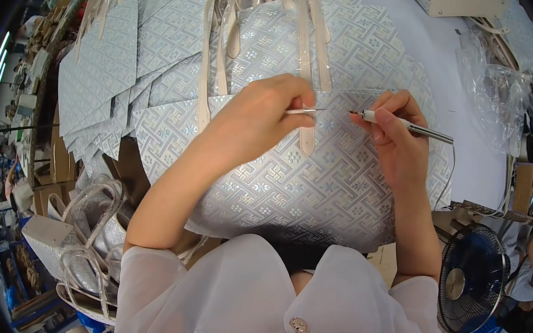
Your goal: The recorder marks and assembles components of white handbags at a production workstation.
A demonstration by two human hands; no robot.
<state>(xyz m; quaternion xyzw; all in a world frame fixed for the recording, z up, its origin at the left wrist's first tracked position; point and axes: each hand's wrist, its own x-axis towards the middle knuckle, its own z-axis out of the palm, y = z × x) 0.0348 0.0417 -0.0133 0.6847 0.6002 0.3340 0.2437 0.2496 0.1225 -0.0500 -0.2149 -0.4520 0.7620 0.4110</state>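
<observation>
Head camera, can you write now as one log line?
left hand: holds thin pointed tool; right hand: holds corded pen-shaped tool; below: silvery patterned material

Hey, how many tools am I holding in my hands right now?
2 in view. A thin pointed tool is in your left hand, and a white and silver pen-shaped tool is in your right hand. Anything fully inside either grip would be hidden.

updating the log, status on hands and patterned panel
Left hand pinching thin tool; right hand holding corded tool; patterned panel beneath both; strap by left hand.
</observation>
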